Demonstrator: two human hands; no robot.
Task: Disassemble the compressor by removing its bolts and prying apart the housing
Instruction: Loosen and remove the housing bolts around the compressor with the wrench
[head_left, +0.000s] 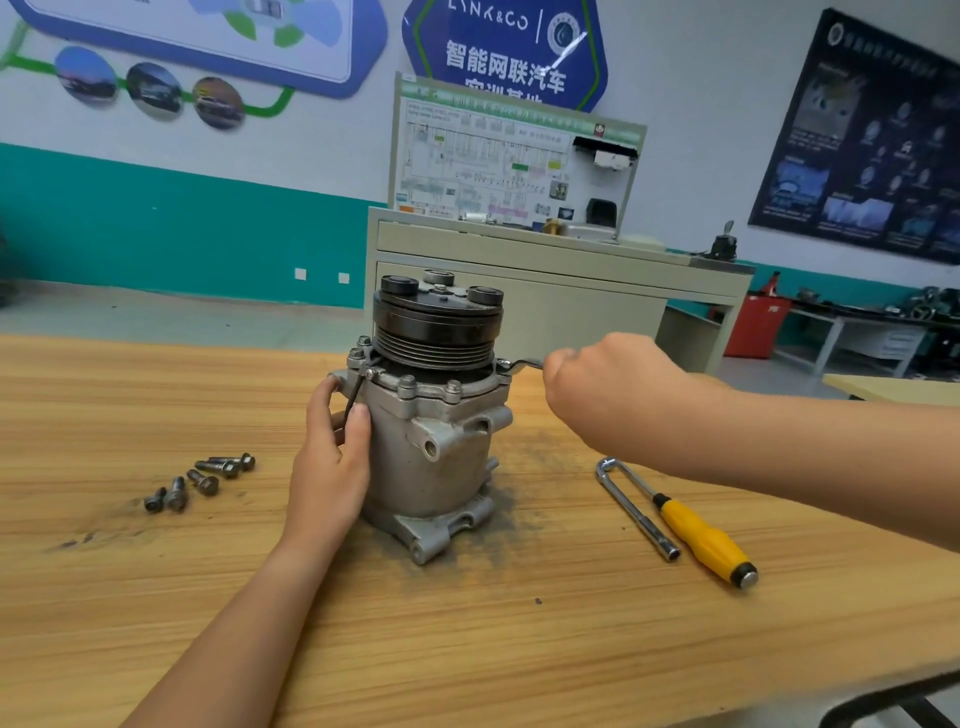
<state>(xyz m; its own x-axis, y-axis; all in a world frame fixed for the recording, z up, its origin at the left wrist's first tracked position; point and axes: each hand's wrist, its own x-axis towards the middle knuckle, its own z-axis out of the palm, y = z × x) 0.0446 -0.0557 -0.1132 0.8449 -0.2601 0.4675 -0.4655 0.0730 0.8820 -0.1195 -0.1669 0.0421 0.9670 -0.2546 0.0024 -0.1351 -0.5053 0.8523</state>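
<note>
Fingers (565, 365) on right hand (608, 384) clamped round wrench (521, 365) mid-frame, left hand (332, 457) curled round compressor (431, 457) housing. Heavy, greasy cast lump imo, I'd grip low on body.

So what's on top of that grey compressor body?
A black grooved pulley sits on the compressor, topped by round black pads. Flange bolts ring its base. The right hand holds a wrench at its rim. The flange's far side is hidden behind the pulley.

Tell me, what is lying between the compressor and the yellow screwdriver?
A silver L-shaped socket wrench lies there, right beside the yellow screwdriver and right of the compressor. The head view shows it.
</note>
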